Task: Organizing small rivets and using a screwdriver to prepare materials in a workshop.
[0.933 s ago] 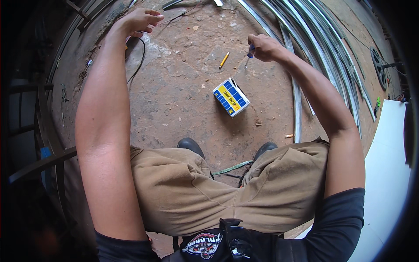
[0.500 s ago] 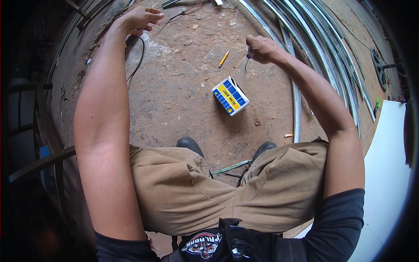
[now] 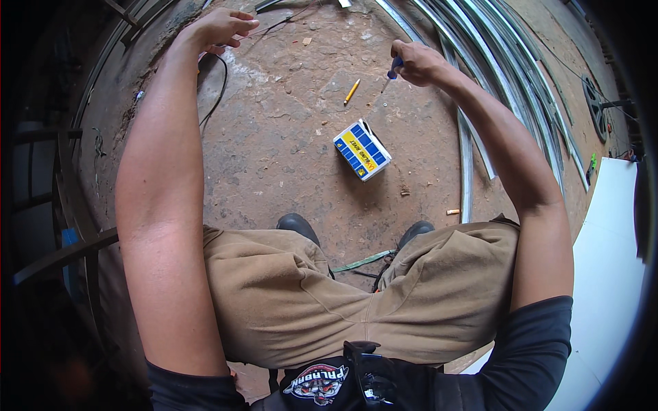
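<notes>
R hand (image 3: 419,63) far right, fingers curled tight round blue-handled screwdriver (image 3: 392,71), tip down over dirt floor (image 3: 288,151). L hand (image 3: 221,27) far left, fingers loosely spread, touching thin wire (image 3: 277,26). Yellow pencil (image 3: 351,91) just left of screwdriver; blue-yellow box (image 3: 362,149) nearer, centre.

one view only, from my head, looking steeply down past my knees at the dirt floor around the small box (image 3: 362,149), fairly near.
</notes>
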{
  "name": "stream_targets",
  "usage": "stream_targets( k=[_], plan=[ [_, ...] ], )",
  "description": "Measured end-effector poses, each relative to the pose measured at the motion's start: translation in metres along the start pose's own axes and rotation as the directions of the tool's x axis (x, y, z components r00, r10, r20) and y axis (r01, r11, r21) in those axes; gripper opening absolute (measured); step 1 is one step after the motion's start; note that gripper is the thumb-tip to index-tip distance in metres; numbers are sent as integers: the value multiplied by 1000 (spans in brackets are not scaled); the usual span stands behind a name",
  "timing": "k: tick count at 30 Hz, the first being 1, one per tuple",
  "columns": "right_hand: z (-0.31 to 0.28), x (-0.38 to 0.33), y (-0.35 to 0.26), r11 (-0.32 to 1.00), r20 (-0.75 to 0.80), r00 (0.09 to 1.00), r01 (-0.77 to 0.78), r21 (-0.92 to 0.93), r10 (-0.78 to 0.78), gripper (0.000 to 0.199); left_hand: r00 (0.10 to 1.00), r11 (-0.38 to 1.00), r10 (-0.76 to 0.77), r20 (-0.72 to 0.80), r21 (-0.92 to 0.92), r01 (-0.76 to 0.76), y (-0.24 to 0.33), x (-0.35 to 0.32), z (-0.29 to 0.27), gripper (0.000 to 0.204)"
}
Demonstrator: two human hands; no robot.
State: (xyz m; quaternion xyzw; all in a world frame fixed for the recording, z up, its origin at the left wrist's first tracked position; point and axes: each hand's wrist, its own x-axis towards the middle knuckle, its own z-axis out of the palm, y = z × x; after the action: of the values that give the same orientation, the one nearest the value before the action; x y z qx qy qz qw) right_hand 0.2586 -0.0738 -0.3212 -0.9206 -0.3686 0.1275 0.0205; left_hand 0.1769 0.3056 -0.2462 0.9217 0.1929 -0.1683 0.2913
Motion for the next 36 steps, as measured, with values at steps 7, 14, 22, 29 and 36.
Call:
stream_targets(
  k=[7, 14, 22, 29, 36],
  plan=[
    [29, -7, 2, 1000, 58, 998, -8, -2, 8, 29, 1000, 1000, -1, 5, -4, 1, -1, 1, 1, 62],
    [15, -8, -4, 997, 114, 990, -79, 13, 77, 25, 1000, 1000, 0, -22, 12, 0, 0, -1, 3, 62],
    [12, -2, 4, 999, 27, 1000, -11, 40, 10, 32, 1000, 1000, -3, 0, -12, 3, 0, -2, -2, 60],
    [13, -3, -5, 999, 85, 995, -48, 13, 47, 29, 1000, 1000, 11, -5, 4, -11, -4, 2, 2, 61],
    [26, -3, 0, 998, 87, 994, -70, 2, 70, 28, 1000, 999, 14, -19, 31, -13, 0, -1, 2, 61]
  ],
)
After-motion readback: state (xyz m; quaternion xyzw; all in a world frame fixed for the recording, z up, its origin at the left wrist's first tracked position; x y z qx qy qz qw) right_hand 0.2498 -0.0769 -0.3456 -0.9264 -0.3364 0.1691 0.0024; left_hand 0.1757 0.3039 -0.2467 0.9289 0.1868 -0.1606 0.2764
